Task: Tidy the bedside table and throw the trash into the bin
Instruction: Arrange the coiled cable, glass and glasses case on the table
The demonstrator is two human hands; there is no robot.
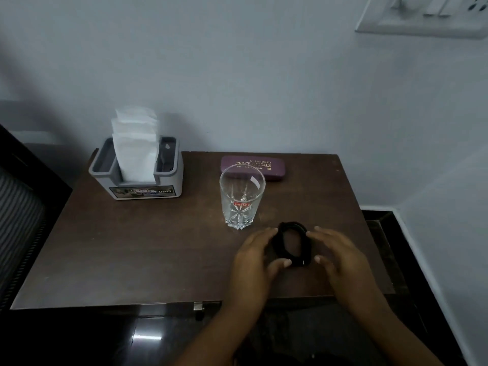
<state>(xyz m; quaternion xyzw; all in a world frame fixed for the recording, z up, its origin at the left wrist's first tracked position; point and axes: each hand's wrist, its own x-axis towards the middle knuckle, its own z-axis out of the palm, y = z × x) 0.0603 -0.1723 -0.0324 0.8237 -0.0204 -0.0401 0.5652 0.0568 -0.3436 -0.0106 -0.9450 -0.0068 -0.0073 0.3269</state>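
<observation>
Toward the front right of the brown wooden worktop [148,247], a black coiled loop [291,225] lies flat between two hands. What the loop is made of cannot be told; it looks like a thin band or cord wound into an oval. The left hand [257,256] cups its left side, with curved fingers touching the far edge and the thumb tip against the near end. The right hand [338,253] mirrors it on the right side, fingertips at the far edge and the thumb at the near end. Both hands thus hold the loop lightly between fingers and thumb, and both forearms come in from the lower edge of the view.

Just beyond the loop stands a clear glass [241,199], upright and empty, with a small red sticker low on its wall and a cut star pattern at its base. Behind the glass, near the wall, lies a closed purple spectacle case [274,171] with gold lettering, partly hidden by the rim of the glass. At the back left corner sits a grey tissue holder [169,178], with white tissues [134,149] standing up out of its middle slot. A pale wall [237,75] rises behind the worktop, and a white switch panel [422,22] is mounted at the upper right.
</observation>
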